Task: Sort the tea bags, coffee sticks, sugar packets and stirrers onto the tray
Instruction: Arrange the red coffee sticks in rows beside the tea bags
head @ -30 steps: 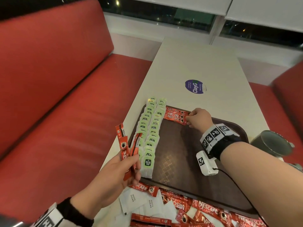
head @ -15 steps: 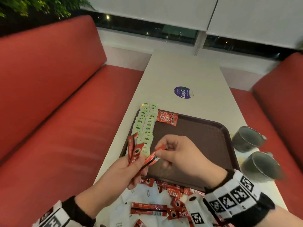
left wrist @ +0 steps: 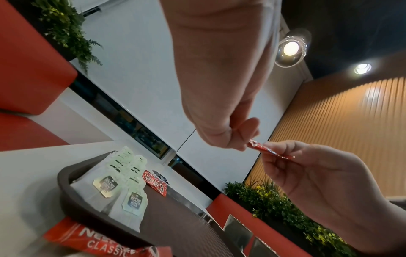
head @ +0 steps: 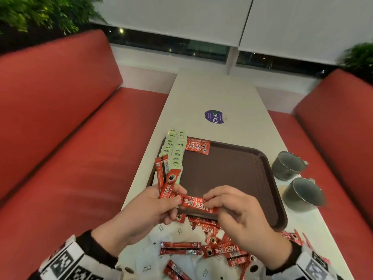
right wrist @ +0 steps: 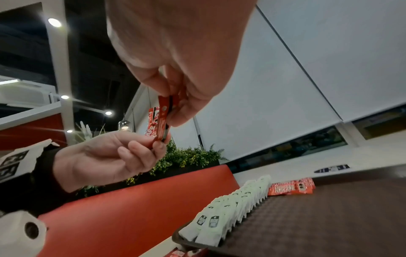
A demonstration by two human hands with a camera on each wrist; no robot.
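Observation:
My left hand (head: 161,207) grips a small bunch of red coffee sticks (head: 164,178) above the near left corner of the brown tray (head: 262,158). My right hand (head: 228,207) pinches one coffee stick (head: 198,204) that lies crosswise between both hands; the left thumb still touches its other end (left wrist: 252,145). On the tray, two rows of green tea bags (head: 174,152) run along the left side, with placed coffee sticks (head: 197,146) at the far left corner. Loose coffee sticks (head: 222,249) and white sugar packets (head: 145,267) lie on the table in front of the tray.
Two grey cups (head: 288,164) (head: 302,194) stand on the white table (head: 218,93) right of the tray. A round purple sticker (head: 214,116) lies beyond it. Red bench seats (head: 70,148) flank the table on both sides.
My right hand left the sticks at the tray's far corner, came back to my left hand and took hold of one stick from the bunch. The head view rose.

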